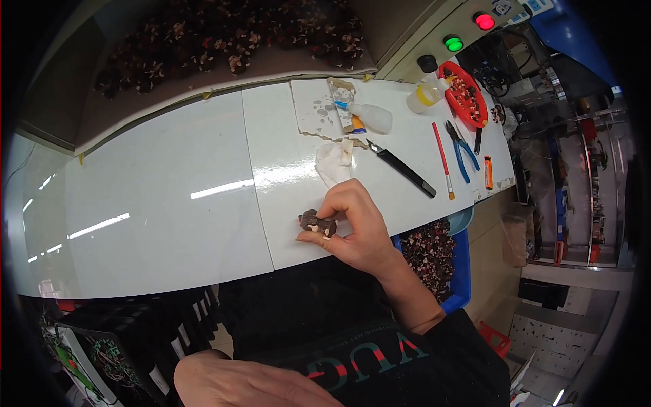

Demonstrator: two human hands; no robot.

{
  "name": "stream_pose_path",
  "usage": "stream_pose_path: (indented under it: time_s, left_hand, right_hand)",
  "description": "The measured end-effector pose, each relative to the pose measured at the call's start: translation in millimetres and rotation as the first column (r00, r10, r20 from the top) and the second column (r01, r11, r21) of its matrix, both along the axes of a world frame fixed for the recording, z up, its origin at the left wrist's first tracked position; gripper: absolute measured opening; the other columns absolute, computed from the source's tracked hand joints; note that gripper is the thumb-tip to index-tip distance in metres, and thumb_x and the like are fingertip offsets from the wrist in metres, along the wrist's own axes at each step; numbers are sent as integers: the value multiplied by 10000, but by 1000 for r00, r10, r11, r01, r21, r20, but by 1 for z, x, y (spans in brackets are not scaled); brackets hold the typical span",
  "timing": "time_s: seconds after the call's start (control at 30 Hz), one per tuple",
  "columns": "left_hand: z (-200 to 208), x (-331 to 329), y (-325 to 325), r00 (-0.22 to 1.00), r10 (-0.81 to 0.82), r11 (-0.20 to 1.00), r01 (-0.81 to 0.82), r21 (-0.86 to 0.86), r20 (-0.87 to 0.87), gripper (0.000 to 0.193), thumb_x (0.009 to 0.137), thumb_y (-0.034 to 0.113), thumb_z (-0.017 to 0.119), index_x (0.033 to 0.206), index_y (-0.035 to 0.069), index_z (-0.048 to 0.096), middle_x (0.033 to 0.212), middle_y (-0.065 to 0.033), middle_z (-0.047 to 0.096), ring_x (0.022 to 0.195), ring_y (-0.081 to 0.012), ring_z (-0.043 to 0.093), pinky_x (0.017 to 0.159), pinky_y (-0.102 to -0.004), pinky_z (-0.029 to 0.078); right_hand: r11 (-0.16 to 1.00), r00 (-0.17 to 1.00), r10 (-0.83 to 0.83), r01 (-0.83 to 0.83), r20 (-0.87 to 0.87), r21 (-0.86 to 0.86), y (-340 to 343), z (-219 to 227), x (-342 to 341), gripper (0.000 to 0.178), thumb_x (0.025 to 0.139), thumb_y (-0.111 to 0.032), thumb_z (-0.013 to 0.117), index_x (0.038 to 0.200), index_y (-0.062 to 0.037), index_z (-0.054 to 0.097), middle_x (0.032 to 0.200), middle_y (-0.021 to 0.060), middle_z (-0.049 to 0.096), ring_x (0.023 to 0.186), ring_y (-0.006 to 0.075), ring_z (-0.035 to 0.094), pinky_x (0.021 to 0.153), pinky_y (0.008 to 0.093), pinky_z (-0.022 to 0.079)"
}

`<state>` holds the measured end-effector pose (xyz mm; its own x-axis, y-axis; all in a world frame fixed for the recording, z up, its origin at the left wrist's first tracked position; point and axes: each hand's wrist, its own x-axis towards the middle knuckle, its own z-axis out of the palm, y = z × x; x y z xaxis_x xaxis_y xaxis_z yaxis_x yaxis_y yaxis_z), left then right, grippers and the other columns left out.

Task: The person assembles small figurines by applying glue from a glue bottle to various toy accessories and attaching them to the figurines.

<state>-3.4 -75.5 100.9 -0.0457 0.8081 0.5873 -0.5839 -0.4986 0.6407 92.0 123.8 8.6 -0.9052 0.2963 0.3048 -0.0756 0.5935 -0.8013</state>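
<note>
My right hand [356,227] pinches a small dark brown figurine [313,222] between thumb and fingers, just above the near part of the white table. Beige spots and a touch of red show on the figurine; its exact shape is too small to tell. My left hand [254,383] lies low in front of my body, away from the table, its back up and its fingers stretched to the right. The lower edge of the view cuts off part of it, and nothing shows in it. Closest beyond the figurine is a crumpled white tissue [333,161].
Right of the tissue lie a black craft knife [405,172], a red brush [442,159], blue-handled pliers [465,160] and an orange lighter [488,173]. Behind are a squeeze bottle [373,118], a yellow-banded bottle [425,98] and a red basket [468,102]. A blue crate [462,271] of pieces sits below.
</note>
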Motion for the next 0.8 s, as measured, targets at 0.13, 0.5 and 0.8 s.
stream_pose_path:
  time_s: [0.13, 0.5, 0.8]
  left_hand:
    - [-1, -5, 0, 999, -13, 1000, 14, 22, -31, 148, 780, 48, 617, 857, -31, 519, 1004, -251, 611, 877, -367, 627, 716, -420, 565]
    - [-3, -3, -5, 999, 20, 1000, -21, -2, -35, 218, 739, 44, 640, 913, -40, 541, 1029, -253, 612, 957, -364, 621, 774, -415, 567]
    - [1, 8, 1, 991, 23, 1000, -26, 16, 130, 527, 881, 113, 632, 1329, 7, 377, 1034, -358, 573, 946, -445, 614, 742, -458, 560]
  right_hand:
    - [1000, 1000, -4, 4, -1, 20, -2, -1, -2, 432, 674, -101, 839, 929, -53, 494, 925, 80, 487, 772, 142, 520, 650, 249, 475]
    - [1000, 1000, -20, 20, 4, -4, -3, -2, -2, 434, 664, -102, 845, 914, -52, 494, 906, 76, 485, 772, 165, 520, 662, 271, 474]
    - [1000, 1000, -9, 9, -5, -20, 6, 2, 3, 416, 679, -108, 838, 927, -53, 508, 904, 69, 488, 755, 146, 516, 619, 250, 474]
